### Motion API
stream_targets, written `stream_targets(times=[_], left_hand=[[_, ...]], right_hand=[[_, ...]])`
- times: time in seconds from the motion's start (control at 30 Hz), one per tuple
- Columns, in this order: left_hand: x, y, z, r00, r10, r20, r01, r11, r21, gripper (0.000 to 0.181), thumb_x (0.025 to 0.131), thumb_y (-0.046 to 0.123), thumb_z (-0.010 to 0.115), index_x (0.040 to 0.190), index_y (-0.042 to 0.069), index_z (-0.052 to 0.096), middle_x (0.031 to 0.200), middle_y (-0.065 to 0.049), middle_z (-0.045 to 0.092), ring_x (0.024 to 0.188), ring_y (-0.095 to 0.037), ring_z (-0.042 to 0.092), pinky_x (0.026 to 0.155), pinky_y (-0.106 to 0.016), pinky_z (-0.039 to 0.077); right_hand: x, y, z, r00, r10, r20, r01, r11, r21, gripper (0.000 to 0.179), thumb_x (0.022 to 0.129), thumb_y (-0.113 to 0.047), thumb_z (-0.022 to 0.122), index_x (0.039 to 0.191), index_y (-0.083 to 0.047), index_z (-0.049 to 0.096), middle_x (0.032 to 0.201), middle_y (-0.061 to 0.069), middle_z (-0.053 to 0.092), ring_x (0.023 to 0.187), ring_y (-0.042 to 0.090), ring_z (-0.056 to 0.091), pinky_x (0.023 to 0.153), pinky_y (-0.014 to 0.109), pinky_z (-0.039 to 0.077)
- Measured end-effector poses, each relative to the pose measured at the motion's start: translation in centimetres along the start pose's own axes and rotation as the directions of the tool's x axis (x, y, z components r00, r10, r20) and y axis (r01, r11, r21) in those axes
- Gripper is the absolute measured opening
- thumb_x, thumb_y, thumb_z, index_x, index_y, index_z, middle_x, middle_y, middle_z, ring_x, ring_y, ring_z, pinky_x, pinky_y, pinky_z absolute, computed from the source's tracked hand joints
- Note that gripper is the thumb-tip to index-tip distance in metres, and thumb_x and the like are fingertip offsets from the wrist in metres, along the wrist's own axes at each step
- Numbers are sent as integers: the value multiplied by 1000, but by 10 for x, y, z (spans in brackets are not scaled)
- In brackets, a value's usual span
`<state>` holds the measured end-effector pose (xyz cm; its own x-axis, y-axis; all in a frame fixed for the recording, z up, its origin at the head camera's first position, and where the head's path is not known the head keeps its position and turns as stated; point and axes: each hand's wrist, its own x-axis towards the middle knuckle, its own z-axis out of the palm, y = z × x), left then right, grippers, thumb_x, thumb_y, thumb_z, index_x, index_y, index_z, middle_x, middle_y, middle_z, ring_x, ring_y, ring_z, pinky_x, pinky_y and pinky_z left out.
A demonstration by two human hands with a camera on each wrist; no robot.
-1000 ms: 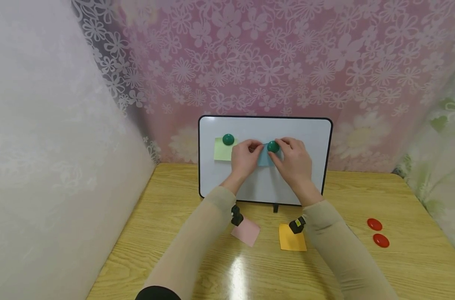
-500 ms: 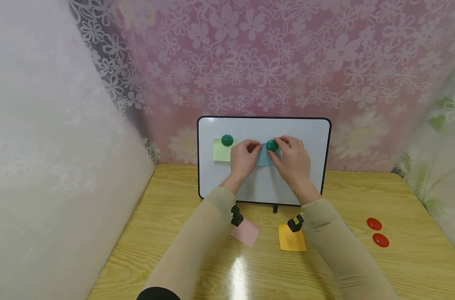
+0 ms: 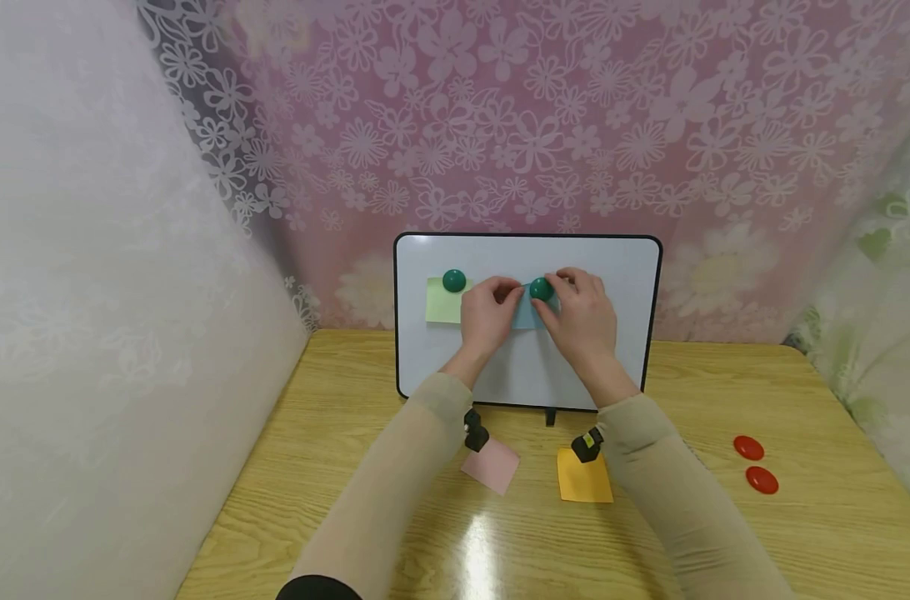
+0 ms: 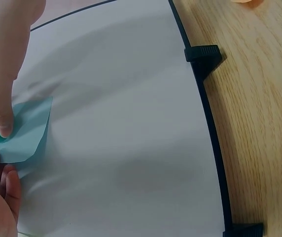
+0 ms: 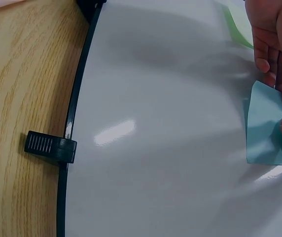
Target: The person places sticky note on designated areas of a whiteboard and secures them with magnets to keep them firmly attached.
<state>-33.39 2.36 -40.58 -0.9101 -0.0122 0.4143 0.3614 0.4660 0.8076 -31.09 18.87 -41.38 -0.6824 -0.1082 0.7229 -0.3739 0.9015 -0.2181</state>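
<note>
You face a white, black-rimmed board [image 3: 530,375]; over its upper middle are your right hand [image 3: 586,321], finger and thumb slightly parted, and your left hand [image 3: 487,318], fingertips together; the left pinches a plain blue note [image 3: 527,318], lower edge lifted, the right a glossy, domed green magnet [image 3: 541,289] on it

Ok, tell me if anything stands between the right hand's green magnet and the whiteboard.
Only the blue note, pinched by the left hand, is visible between the green magnet and the whiteboard.
</note>
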Motion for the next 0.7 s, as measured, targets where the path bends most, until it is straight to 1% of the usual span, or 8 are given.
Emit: stream_targets(times=[0.33,0.7], left_hand=[[1,2,2,1000,-12,9,12,1000,15,16,105,24,74,112,12,82,100,1,78,89,-10,67,79,-24,55],[0,4,3,1000,-22,10,21,1000,22,17,105,24,74,113,12,82,100,1,78,89,-10,67,78,-23,55]], right_hand=[[4,-5,-2,1000,14,-7,-14,1000,0,44,94,-24,87,130,-1,74,133,20,64,123,43,59,90,57,57],[6,-6,-3,1000,25,12,-25,1000,-11,45,95,-25,86,131,-1,72,134,21,63,124,44,58,93,58,56]])
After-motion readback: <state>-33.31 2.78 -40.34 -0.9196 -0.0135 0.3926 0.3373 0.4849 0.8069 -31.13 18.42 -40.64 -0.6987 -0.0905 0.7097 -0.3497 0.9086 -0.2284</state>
